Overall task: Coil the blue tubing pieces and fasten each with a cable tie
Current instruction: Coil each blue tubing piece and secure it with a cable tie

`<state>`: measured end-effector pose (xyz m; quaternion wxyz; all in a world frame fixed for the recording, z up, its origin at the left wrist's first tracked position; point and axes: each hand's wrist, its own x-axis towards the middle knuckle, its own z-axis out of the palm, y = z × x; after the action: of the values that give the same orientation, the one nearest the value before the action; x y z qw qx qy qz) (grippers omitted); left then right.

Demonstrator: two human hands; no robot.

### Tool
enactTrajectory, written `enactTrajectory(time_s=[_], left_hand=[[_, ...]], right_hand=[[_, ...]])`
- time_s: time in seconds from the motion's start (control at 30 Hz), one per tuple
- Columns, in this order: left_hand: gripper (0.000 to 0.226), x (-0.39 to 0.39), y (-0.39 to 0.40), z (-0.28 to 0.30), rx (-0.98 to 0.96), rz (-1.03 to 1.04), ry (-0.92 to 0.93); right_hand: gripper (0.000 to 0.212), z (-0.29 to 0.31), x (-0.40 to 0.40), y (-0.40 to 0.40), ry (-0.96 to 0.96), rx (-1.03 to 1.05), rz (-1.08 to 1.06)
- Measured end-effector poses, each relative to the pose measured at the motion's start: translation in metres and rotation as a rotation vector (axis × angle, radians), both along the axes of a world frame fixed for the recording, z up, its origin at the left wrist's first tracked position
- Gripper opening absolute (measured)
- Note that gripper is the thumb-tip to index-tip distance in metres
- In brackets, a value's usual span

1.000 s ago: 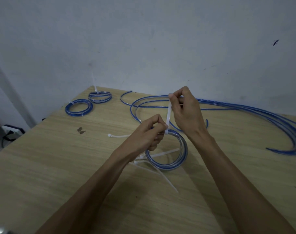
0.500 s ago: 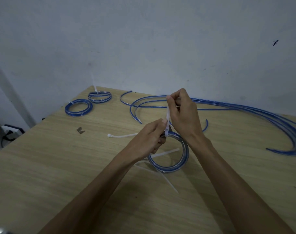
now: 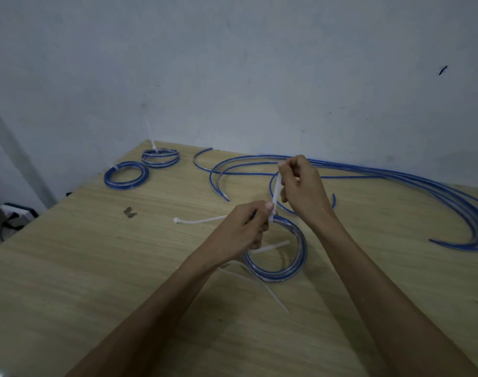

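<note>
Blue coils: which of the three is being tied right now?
The near coil, gripped by the left hand while the right hand pulls its cable tie upward. The two far-left coils lie untouched, already tied.

The left hand (image 3: 242, 229) hides the near-left arc of the tubing coil (image 3: 280, 248); loose tubing lengths (image 3: 450, 197) run off the right edge.

text: none legible — labels: none | brands, numbers, signs: none

Left hand (image 3: 242, 229) gripping blue tubing coil (image 3: 280, 257), right hand (image 3: 300, 189) pinching white cable tie (image 3: 276, 195) upright, wooden table (image 3: 96, 268)
</note>
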<state>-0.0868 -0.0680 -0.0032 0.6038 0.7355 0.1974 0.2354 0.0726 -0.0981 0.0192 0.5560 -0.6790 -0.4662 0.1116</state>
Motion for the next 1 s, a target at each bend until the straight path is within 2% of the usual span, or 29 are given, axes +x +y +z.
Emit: enactTrajectory(time_s=[0.07,0.17,0.3,0.37,0.53,0.63,0.87,0.93,1.0], left_hand=[[0.032,0.0,0.004,0.001,-0.052,0.018,-0.023],[0.03,-0.003,0.012,0.007,-0.106,0.021,-0.062],[0.034,-0.008,0.017,0.004,-0.178,-0.055,-0.075],[0.033,-0.008,0.02,0.001,-0.192,-0.087,-0.095],[0.035,-0.006,0.023,-0.004,-0.073,0.077,-0.078],[0.027,-0.003,0.022,-0.004,-0.192,0.093,-0.119],[0.024,-0.004,0.027,0.008,-0.475,0.096,-0.238],[0.023,-0.006,0.03,0.01,-0.459,0.098,-0.246],[0.025,-0.008,0.03,0.008,-0.313,0.133,-0.23]], right_hand=[[0.02,0.006,-0.001,-0.005,0.034,-0.051,0.057],[0.025,0.011,0.0,-0.01,-0.023,-0.183,0.2],[0.02,0.008,-0.005,-0.009,-0.05,-0.179,0.312],[0.02,0.008,-0.005,-0.008,-0.05,-0.141,0.293],[0.022,0.006,-0.006,-0.006,-0.174,-0.103,0.201],[0.021,0.004,-0.013,-0.004,-0.282,-0.062,0.166],[0.016,0.011,-0.023,-0.007,-0.36,0.111,0.194],[0.015,0.011,-0.026,-0.007,-0.31,0.129,0.191],[0.016,0.01,-0.029,-0.005,-0.235,0.141,0.163]])
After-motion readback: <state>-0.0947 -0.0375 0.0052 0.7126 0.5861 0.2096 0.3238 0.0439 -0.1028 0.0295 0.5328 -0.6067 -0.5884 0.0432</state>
